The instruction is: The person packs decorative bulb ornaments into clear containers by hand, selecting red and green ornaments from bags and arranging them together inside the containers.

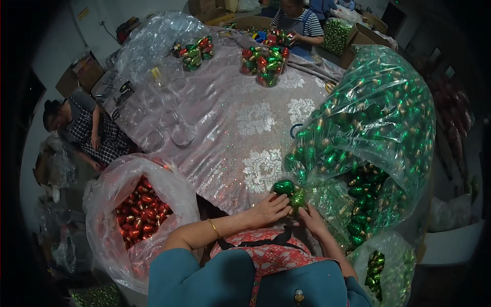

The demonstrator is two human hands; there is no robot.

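Note:
A small cluster of shiny foil baubles is between my two hands at the near edge of the table: a dark green bauble (283, 187) and a lighter green bauble (296, 197). My left hand (270, 209), with a gold bangle at the wrist, curls its fingers against the cluster from the left. From the right, the fingers of my right hand (311, 219) close on the lighter green one. The undersides of both hands are hidden. A clear plastic bag of green baubles (378, 112) slumps on the table to the right, some spilling from its mouth.
An open bag of red baubles (143, 210) stands at left, another bag of green ones (376, 271) at lower right. Clear tubs filled with mixed baubles (268, 66) stand toward the back. Empty clear tubs (181, 134) lie left on the pink cloth (220, 112). Two people sit around the table.

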